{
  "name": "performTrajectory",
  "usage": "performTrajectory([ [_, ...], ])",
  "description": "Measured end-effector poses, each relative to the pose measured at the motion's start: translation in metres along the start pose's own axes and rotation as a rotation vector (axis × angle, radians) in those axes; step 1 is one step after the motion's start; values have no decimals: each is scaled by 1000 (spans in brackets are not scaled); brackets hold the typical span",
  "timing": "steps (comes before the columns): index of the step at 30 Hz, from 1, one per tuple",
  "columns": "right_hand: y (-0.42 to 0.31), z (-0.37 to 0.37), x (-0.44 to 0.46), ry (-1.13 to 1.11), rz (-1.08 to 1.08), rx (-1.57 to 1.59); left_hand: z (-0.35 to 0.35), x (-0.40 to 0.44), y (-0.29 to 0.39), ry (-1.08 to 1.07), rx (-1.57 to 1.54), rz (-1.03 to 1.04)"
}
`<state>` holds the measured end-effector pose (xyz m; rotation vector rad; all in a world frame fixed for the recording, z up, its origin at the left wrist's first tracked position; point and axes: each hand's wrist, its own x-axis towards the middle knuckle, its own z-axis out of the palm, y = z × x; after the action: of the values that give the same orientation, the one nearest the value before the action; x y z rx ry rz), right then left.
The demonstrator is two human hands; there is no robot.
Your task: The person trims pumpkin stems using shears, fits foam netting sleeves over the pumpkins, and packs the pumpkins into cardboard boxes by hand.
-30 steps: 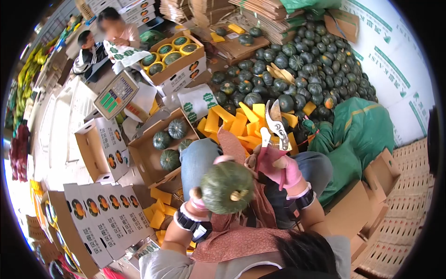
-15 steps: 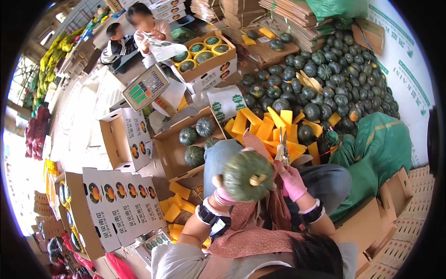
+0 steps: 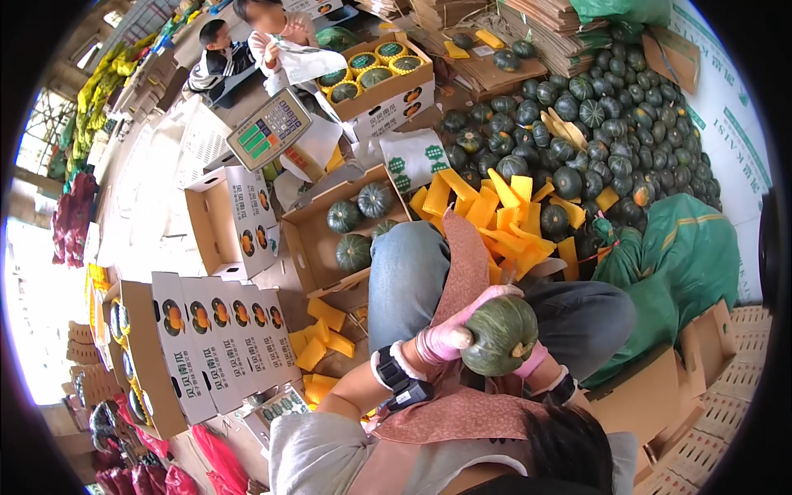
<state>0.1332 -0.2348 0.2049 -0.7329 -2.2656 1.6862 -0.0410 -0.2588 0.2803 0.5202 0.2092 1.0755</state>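
A round green pumpkin (image 3: 498,337) is held over my lap, its cut stem facing down and right. My left hand (image 3: 446,336), in a pink glove, grips it from the left. On the far side, my right hand (image 3: 532,360) is mostly behind the pumpkin; its fingers and the pruning shears are hidden. Beyond my knees lie many yellow foam sleeves (image 3: 503,214). An open cardboard box (image 3: 312,254) at my left knee holds several green pumpkins (image 3: 353,252).
A large pumpkin pile (image 3: 615,124) spreads at the back right, beside a green sack (image 3: 685,247). A digital scale (image 3: 270,129) stands front left, near a box of sleeved pumpkins (image 3: 384,106). Printed boxes (image 3: 216,346) stand at left. Two people sit at the back left.
The pumpkin has moved right and down towards my right hand and been turned. The shears, visible before in my right hand, are now out of sight. The camera view has shifted.
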Motion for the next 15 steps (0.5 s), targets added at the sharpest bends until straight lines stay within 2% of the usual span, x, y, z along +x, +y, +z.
performTrajectory([
  [2, 7, -4, 2, 68, 17, 265, -12, 0, -11, -4, 37, 25],
  [4, -39, -15, 14, 220, 121, 1026, -22, -2, -12, 33, -199, 14],
  [6, -42, -26, 18, 441, 410, 1405, -22, -5, -4, 151, -201, 109],
  [8, -36, -40, 16, 468, 325, 1207, -23, -6, 4, 135, -273, 128],
  [10, -37, -54, 11, 459, 354, 953, -20, -11, 14, 163, -361, 88],
  [13, -35, -62, 2, 477, 382, 909, -30, -10, 15, 53, -377, 165],
  [14, -39, -60, 3, 490, 379, 908, -27, -11, 12, 273, -290, 146],
  [15, -45, -58, 3, 504, 377, 907, -25, -10, 13, 297, -291, 142],
])
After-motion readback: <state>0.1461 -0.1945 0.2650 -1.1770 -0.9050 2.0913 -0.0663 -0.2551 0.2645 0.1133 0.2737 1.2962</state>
